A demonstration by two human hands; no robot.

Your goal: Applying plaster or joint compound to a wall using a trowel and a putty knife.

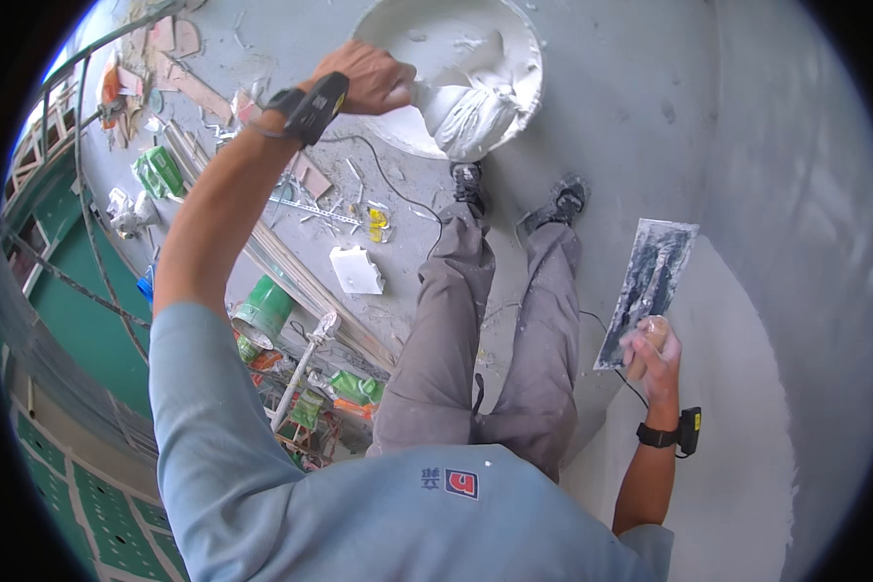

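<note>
My left hand (376, 80) is closed in a fist at the left rim of a large white bucket (536, 68). It grips a tool whose blade end is buried under a thick lump of white putty (470, 118), so its exact kind is hidden. More white paste lies inside the bucket. Lower on the right, my right hand (656, 351) is wrapped round the rounded handle of a flat rectangular plastering trowel (647, 286). Grey and white smears cover the trowel's face, which points up and away from my body.
My feet stand just below the bucket on a grey floor. A wall (795, 242) with a fresh white patch (718, 427) rises at right. Scraps, long strips (291, 276), a green bucket (264, 308) and a white square piece (357, 270) lie left. Metal scaffolding (92, 209) stands at far left.
</note>
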